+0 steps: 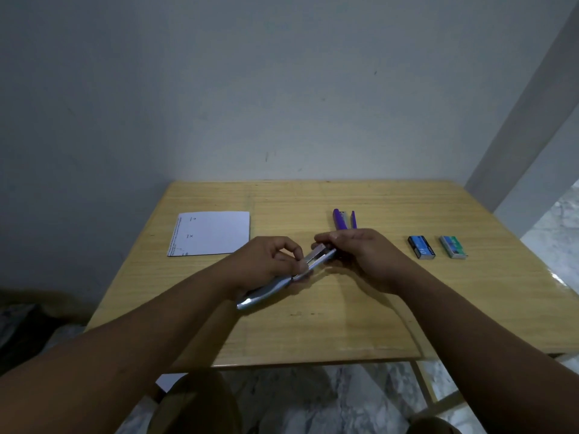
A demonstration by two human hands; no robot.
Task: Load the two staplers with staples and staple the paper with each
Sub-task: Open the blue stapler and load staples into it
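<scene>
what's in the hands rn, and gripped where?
Both hold the silver stapler, opened out. Left hand pinches it around the middle, near the hinge; right hand grips the far end of the metal staple channel.

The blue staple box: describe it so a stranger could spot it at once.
Start at the wooden table and look to its right side, beyond the person's right hand. Two small boxes lie there side by side. The blue staple box is the one nearer the hand, dark blue with a white number on top; its neighbour, the green staple box, lies closer to the table's right edge.
</scene>
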